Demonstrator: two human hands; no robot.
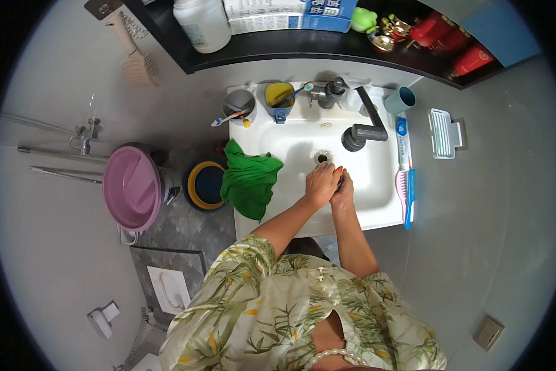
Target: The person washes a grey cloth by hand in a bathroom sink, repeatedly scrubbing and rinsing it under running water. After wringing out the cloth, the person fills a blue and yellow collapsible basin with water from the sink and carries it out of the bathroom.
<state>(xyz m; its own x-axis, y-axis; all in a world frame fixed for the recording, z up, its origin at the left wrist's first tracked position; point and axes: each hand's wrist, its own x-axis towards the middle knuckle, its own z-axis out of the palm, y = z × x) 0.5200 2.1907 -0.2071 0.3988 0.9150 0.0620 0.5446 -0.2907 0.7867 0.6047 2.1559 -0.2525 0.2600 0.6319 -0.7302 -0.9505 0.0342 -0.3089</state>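
Both hands are together over the white washbasin point(282, 139), just in front of its drain point(323, 158). My left hand point(321, 182) lies against my right hand point(344, 189), fingers closed inward. Between them is a small dark object point(340, 183), mostly hidden by the fingers, so its kind is unclear. A bit of orange shows at the fingertips. The dark grey swivel faucet point(369, 132) reaches over the basin, its round head beyond my right hand. No stream of water can be made out. A green cloth point(250, 178) drapes over the basin's left edge.
Behind the basin stand a grey cup point(239, 103) with toothbrushes, a blue-and-yellow cup point(280, 99) and a teal cup point(400, 100). Combs point(406, 197) lie on the right rim. A black shelf point(278, 44) overhangs the back. At left are a pink basin point(132, 188) and a bucket point(207, 185).
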